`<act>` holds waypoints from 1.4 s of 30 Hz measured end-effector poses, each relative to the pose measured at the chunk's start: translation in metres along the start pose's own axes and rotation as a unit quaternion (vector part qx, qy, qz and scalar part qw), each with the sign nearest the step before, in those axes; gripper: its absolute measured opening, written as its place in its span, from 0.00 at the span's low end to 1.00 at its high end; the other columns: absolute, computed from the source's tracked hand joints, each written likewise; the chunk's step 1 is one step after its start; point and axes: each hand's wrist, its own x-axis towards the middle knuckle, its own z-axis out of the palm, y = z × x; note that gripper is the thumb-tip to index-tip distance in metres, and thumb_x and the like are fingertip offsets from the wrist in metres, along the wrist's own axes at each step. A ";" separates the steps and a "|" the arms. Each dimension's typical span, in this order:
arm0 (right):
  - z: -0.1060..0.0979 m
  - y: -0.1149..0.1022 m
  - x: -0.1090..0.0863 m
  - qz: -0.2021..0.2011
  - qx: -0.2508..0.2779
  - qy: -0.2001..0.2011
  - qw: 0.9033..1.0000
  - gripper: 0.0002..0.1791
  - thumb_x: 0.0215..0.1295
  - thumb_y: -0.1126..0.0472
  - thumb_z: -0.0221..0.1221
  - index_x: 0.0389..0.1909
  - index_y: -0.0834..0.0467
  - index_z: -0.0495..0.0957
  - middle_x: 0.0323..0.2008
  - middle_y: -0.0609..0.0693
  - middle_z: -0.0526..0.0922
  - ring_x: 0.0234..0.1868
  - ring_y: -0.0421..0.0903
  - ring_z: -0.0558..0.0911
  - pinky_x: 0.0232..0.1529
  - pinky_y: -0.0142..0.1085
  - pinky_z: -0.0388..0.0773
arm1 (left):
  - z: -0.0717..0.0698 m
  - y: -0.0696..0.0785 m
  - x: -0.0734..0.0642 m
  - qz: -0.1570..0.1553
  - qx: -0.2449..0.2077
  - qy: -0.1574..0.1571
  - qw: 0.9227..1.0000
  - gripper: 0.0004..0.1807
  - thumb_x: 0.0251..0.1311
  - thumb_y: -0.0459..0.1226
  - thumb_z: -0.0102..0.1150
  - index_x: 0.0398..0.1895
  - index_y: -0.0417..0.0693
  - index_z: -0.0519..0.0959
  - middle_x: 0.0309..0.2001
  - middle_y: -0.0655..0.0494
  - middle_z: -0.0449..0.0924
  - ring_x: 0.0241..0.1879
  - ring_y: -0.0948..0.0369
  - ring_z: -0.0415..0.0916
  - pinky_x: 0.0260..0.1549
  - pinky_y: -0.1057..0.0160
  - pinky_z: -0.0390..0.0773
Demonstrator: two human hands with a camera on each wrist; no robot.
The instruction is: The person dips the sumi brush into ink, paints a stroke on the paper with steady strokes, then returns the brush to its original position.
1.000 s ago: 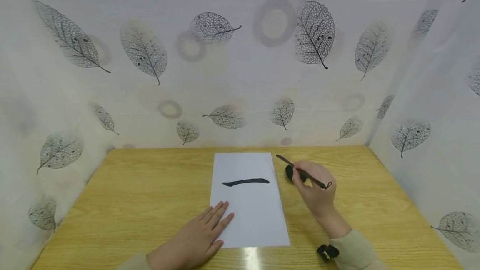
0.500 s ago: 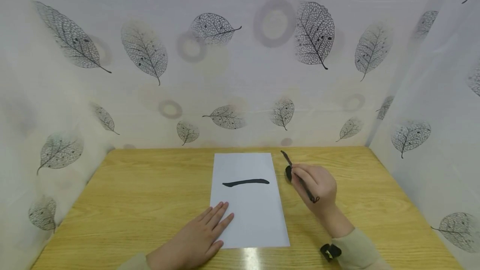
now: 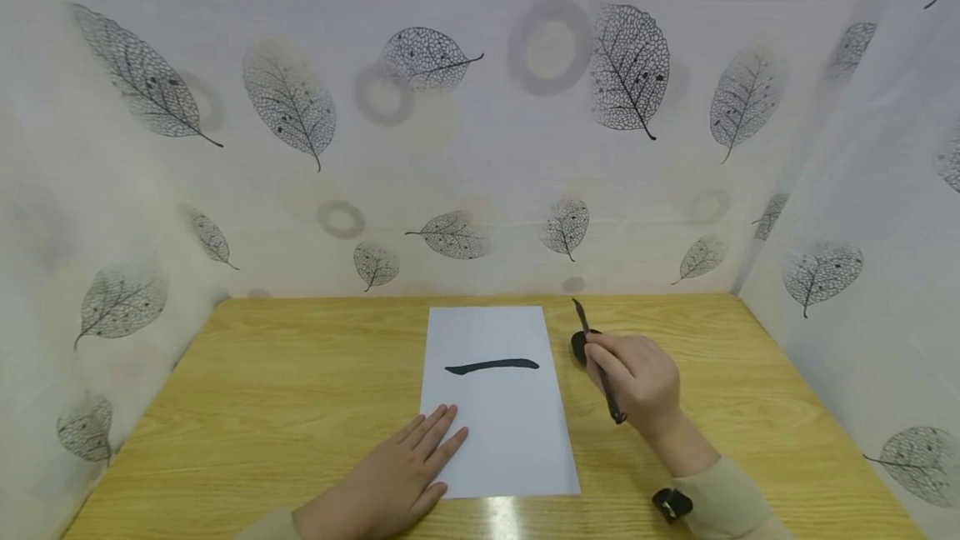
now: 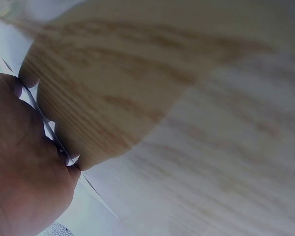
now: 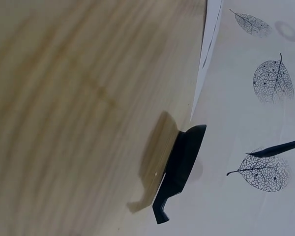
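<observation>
My right hand (image 3: 636,377) pinches a dark calligraphy brush (image 3: 581,315) between thumb and fingers. The brush's pointed tip is aimed away from me, and its looped end hangs below the hand. Just beyond these fingers sits a small black ink dish (image 3: 580,348), partly hidden by the hand; the right wrist view shows the low dish (image 5: 183,162) on the wood and the brush tip (image 5: 270,150) raised apart from it. Flat on the lower left of a white paper sheet (image 3: 502,440) lies my left hand (image 3: 401,469), fingers spread. One thick black horizontal stroke (image 3: 492,366) crosses the sheet's upper half.
The wooden table (image 3: 300,365) ends at a pale curtain (image 3: 480,148) printed with leaves, which also closes in both sides. A small black object (image 3: 672,505) sits at the right sleeve's cuff.
The brush has swung more upright, its tip shifting right and its looped end dropping toward me. My right hand has moved slightly right; the left hand stays on the paper.
</observation>
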 end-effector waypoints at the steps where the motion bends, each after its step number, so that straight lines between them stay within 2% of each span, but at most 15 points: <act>1: -0.001 0.000 0.001 -0.006 0.001 -0.001 1.000 0.15 0.72 0.67 0.61 0.25 0.66 0.88 0.25 0.58 0.90 0.18 0.54 0.84 0.18 0.45 0.82 | 0.000 0.000 0.000 0.001 0.001 0.003 1.000 0.33 0.83 0.54 0.40 0.83 0.48 0.61 0.84 0.41 0.58 0.82 0.48 0.61 0.76 0.50 0.71; 12: -0.011 0.003 -0.003 -0.071 -0.016 -0.039 0.997 0.18 0.78 0.67 0.58 0.24 0.65 0.86 0.25 0.59 0.90 0.18 0.53 0.84 0.18 0.43 0.83 | 0.003 0.001 -0.001 0.003 0.017 0.018 1.000 0.33 0.83 0.54 0.41 0.83 0.48 0.62 0.83 0.41 0.60 0.81 0.48 0.63 0.75 0.51 0.72; 19: -0.021 0.006 -0.008 -0.113 -0.027 -0.076 0.990 0.17 0.76 0.75 0.55 0.27 0.64 0.86 0.28 0.59 0.91 0.22 0.53 0.86 0.22 0.43 0.85 | 0.005 0.000 -0.001 -0.001 0.005 0.003 1.000 0.34 0.84 0.54 0.39 0.84 0.49 0.60 0.84 0.41 0.57 0.82 0.48 0.60 0.77 0.51 0.70; 23: -0.027 0.009 -0.011 -0.137 -0.033 -0.089 0.986 0.16 0.76 0.77 0.54 0.30 0.65 0.86 0.30 0.59 0.91 0.23 0.52 0.87 0.22 0.42 0.85 | 0.006 0.000 0.000 0.001 0.008 0.009 1.000 0.33 0.84 0.54 0.39 0.84 0.49 0.60 0.84 0.41 0.57 0.83 0.49 0.60 0.77 0.51 0.70; 34: -0.041 0.017 -0.014 -0.173 -0.025 -0.116 0.978 0.18 0.75 0.80 0.52 0.29 0.65 0.85 0.29 0.59 0.91 0.24 0.51 0.87 0.23 0.40 0.85 | -0.002 0.000 0.000 -0.005 -0.011 -0.013 1.000 0.34 0.84 0.54 0.39 0.84 0.49 0.59 0.85 0.41 0.55 0.83 0.48 0.58 0.78 0.50 0.69; 42: -0.047 0.021 -0.018 -0.199 -0.023 -0.136 0.970 0.17 0.75 0.80 0.52 0.31 0.66 0.85 0.30 0.59 0.91 0.24 0.51 0.88 0.23 0.39 0.86 | -0.002 0.000 0.000 -0.004 -0.018 -0.013 1.000 0.34 0.84 0.53 0.38 0.84 0.49 0.60 0.84 0.41 0.55 0.83 0.47 0.58 0.77 0.49 0.69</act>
